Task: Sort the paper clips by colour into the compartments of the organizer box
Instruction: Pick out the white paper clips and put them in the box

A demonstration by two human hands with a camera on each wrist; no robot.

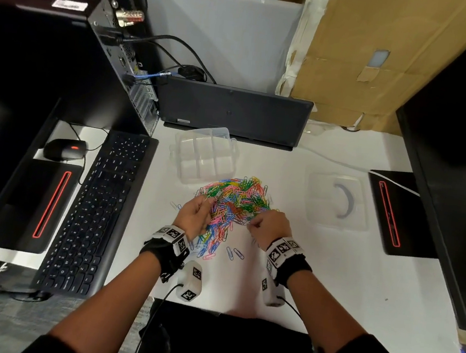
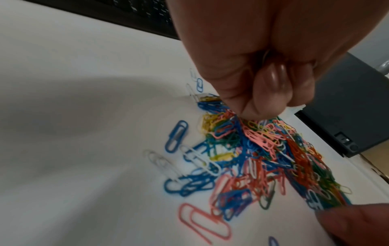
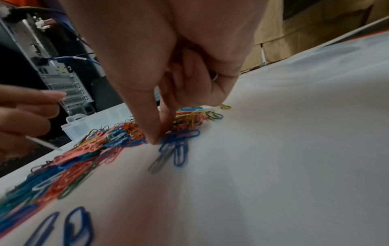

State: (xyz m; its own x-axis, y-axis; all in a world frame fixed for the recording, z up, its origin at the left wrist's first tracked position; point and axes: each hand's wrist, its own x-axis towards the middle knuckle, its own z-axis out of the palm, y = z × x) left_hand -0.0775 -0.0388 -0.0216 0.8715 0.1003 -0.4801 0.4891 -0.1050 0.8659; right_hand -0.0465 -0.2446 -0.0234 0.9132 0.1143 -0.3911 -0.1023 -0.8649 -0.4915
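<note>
A heap of mixed-colour paper clips [image 1: 233, 202] lies mid-table, with strays around it. Behind it stands the clear organizer box [image 1: 203, 155], its compartments showing nothing inside. My left hand [image 1: 202, 203] hovers over the heap's left side with fingers curled [image 2: 263, 99]; it holds a thin white clip [image 3: 42, 143], seen in the right wrist view. My right hand [image 1: 250, 227] is at the heap's near right edge. Its thumb and forefinger [image 3: 160, 141] pinch down on clips there, where blue clips [image 3: 180, 154] and a pale one [image 3: 160, 161] overlap; which one is pinched is unclear.
The box's clear lid [image 1: 336, 199] lies to the right. A black keyboard [image 1: 94, 212] lies left of the heap. A dark laptop [image 1: 230, 112] stands behind the box, with a computer tower [image 1: 123, 56] at back left. Black monitor bases [image 1: 396, 212] flank the desk.
</note>
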